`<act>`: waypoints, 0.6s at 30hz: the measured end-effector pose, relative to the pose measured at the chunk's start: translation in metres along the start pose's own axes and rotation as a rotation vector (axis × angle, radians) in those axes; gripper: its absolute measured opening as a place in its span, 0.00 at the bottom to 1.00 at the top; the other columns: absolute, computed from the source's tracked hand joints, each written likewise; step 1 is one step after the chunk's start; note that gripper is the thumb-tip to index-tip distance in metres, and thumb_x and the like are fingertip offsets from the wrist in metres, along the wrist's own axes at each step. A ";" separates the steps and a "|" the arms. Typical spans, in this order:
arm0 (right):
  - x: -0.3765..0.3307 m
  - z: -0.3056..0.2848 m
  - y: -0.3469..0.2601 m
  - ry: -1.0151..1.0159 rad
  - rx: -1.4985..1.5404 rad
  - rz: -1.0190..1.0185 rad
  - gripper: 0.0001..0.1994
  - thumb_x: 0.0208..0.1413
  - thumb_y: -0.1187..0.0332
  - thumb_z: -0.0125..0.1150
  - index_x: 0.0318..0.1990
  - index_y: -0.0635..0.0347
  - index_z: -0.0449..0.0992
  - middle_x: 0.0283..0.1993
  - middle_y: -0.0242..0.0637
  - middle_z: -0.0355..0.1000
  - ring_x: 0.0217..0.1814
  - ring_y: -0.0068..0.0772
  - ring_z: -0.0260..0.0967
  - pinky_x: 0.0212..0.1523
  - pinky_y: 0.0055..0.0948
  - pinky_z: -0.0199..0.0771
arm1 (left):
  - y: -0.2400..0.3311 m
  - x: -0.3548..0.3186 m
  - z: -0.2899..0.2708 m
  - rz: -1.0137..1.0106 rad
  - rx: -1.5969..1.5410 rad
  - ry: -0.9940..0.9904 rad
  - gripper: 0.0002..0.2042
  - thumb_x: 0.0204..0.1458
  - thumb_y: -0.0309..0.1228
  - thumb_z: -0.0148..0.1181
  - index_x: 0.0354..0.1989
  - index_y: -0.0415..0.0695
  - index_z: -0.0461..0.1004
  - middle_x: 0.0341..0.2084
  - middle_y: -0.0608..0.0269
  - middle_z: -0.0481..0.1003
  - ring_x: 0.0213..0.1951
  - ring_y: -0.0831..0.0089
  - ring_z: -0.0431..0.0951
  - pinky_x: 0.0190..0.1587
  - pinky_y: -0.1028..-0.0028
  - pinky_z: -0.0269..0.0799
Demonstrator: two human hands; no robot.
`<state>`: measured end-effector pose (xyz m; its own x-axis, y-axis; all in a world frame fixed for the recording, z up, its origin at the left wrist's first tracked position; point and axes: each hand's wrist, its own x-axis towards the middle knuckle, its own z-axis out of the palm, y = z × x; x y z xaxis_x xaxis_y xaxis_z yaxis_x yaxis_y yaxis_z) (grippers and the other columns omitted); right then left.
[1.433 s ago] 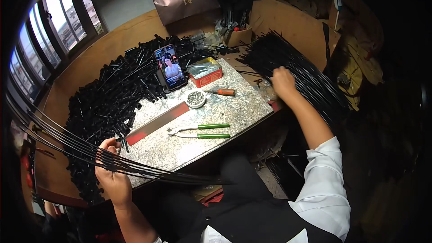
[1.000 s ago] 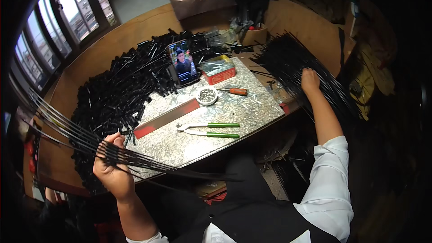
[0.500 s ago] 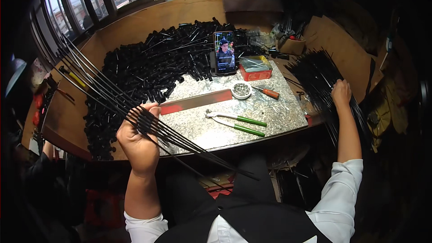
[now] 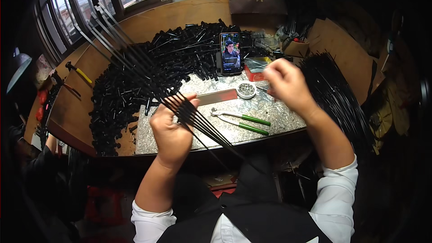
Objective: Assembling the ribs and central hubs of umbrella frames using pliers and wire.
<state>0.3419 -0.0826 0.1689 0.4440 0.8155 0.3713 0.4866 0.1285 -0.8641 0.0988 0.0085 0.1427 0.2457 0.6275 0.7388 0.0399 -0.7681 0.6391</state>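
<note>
A spread bundle of thin black rods (image 4: 199,121) is gripped in my left hand (image 4: 172,130) over the board's left part. Its upper ends fan out toward the window; the lower ends slant down to my lap. My right hand (image 4: 288,85) hovers bare-armed over the board's right side, fingers curled in and thumb close to them. Whatever its fingertips may hold is too small or hidden to make out. Just beyond that hand stands a red tin (image 4: 254,73) of thin pieces, partly covered. Beside it sits a white round dish (image 4: 246,90) of small metal bits.
Green-handled pincers (image 4: 243,123) and a flat metal bar (image 4: 218,96) lie on the speckled board (image 4: 150,141). Behind them a phone (image 4: 231,54) stands before a heap of black parts (image 4: 135,81). More black rods (image 4: 335,90) lie at right; a yellow-handled hammer (image 4: 83,75) at left.
My right hand has left the black rods at the right and moved left over the board. My left hand, still holding its rods, has shifted right. The view has shifted slightly.
</note>
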 end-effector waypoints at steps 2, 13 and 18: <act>-0.016 0.035 -0.019 -0.229 0.156 -0.027 0.07 0.61 0.69 0.51 0.35 0.63 0.69 0.27 0.31 0.68 0.27 0.19 0.70 0.21 0.20 0.71 | 0.003 -0.002 0.002 0.110 0.051 -0.089 0.12 0.51 0.21 0.60 0.45 0.35 0.74 0.36 0.56 0.79 0.40 0.74 0.78 0.44 0.76 0.72; -0.053 0.079 -0.032 -0.897 0.387 0.267 0.14 0.64 0.64 0.48 0.50 0.66 0.64 0.40 0.36 0.71 0.35 0.23 0.71 0.41 0.24 0.73 | 0.008 0.002 -0.024 -0.156 -0.217 -0.148 0.06 0.54 0.20 0.54 0.39 0.34 0.73 0.28 0.64 0.76 0.32 0.81 0.75 0.36 0.80 0.70; -0.072 0.080 -0.031 -1.031 0.529 0.340 0.11 0.62 0.63 0.51 0.40 0.62 0.66 0.28 0.30 0.67 0.24 0.16 0.67 0.27 0.17 0.71 | 0.005 0.015 -0.042 -0.275 -0.212 -0.303 0.08 0.51 0.19 0.58 0.40 0.33 0.74 0.30 0.61 0.78 0.35 0.78 0.77 0.41 0.80 0.72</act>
<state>0.2343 -0.0999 0.1419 -0.4369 0.8887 -0.1394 -0.0143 -0.1618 -0.9867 0.0615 0.0198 0.1659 0.5269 0.7147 0.4599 -0.0476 -0.5154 0.8556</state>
